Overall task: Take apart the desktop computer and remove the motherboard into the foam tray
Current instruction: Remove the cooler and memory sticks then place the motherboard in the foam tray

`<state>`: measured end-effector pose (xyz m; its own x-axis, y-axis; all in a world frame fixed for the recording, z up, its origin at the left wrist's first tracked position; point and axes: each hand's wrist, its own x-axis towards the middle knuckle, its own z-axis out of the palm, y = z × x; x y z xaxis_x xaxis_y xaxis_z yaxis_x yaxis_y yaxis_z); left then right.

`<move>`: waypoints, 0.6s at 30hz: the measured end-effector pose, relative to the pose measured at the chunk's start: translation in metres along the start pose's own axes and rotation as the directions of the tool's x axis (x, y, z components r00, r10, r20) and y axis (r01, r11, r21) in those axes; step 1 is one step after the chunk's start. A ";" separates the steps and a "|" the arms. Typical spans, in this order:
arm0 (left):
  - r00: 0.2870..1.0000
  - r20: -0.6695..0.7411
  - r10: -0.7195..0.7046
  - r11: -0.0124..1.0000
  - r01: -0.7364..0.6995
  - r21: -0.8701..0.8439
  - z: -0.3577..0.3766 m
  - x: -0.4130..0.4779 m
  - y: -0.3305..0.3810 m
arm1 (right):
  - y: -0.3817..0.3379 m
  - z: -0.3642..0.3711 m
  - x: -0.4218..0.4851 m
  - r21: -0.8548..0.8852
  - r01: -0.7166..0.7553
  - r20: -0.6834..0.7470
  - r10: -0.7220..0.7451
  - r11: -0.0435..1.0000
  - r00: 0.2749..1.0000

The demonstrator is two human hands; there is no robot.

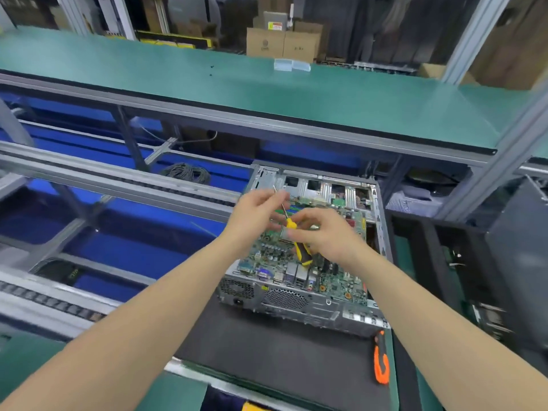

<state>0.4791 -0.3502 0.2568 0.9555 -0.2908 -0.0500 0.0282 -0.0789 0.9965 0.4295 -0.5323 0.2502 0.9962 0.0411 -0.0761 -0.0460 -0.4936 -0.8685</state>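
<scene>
Two bare forearms reach in from the near edge of the green tabletop (26, 360), over the large black rectangular mat (281, 351) laid on it. On the far half of that mat sits the open grey metal desktop chassis (296, 301), its port side facing the near edge. The green motherboard (341, 280) lies flat inside it, not yet lifted out. I cannot pick out a foam tray for certain.

Above the board, the right hand (326, 232) has its fingers clenched round the handle of a yellow-and-black screwdriver (301, 250). The left hand (258, 212) seems to pinch its thin shaft near the tip, though blur makes that grip uncertain. A small orange-and-black hand tool (381, 363) lies at the mat's right edge.

The step looks like handling a screw at the tip. Judged from here, a freed screw could drop among the components, or a slipping tip could gouge the board. Lifting with any fastener or cable left would flex it
</scene>
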 end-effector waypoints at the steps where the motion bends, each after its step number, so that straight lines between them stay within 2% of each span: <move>1: 0.999 -0.016 0.041 0.999 -0.041 -0.007 0.002 -0.004 0.001 | -0.002 0.001 -0.003 0.016 0.013 -0.012 -0.013 1.000 1.000; 4: 0.984 -0.121 0.131 0.987 -0.141 -0.083 -0.004 -0.019 -0.001 | -0.011 0.004 -0.016 0.069 0.085 -0.050 -0.082 0.994 0.995; 6: 0.976 -0.154 0.157 0.958 -0.189 -0.216 -0.016 -0.037 -0.006 | -0.018 0.010 -0.030 0.055 0.139 -0.033 -0.137 0.989 0.990; 8: 0.980 -0.089 0.176 0.917 -0.196 -0.348 -0.034 -0.060 -0.017 | -0.020 0.019 -0.049 0.075 0.170 0.040 -0.173 0.983 0.984; 10: 0.990 0.025 0.141 0.921 -0.122 -0.370 -0.052 -0.089 -0.038 | -0.011 0.033 -0.070 0.052 0.199 0.120 -0.204 0.979 0.972; 12: 0.997 0.077 0.030 0.975 -0.012 -0.221 -0.065 -0.119 -0.065 | 0.011 0.051 -0.091 -0.104 0.260 0.182 -0.238 0.960 0.954; 14: 0.993 0.086 -0.083 0.996 0.079 0.047 -0.066 -0.143 -0.094 | 0.041 0.067 -0.108 -0.282 0.286 0.245 -0.219 0.916 0.944; 16: 0.986 0.062 -0.158 0.942 0.131 0.310 -0.053 -0.154 -0.121 | 0.072 0.079 -0.118 -0.405 0.252 0.268 -0.149 0.879 0.952; 18: 0.991 -0.033 -0.132 0.839 0.129 0.528 -0.032 -0.153 -0.142 | 0.100 0.089 -0.122 -0.479 0.196 0.233 -0.091 0.856 0.968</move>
<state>0.3383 -0.2641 0.1255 0.9527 -0.2459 -0.1785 -0.0081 -0.6077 0.7941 0.2971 -0.5094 0.1294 0.9517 0.2870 -0.1090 0.1906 -0.8307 -0.5231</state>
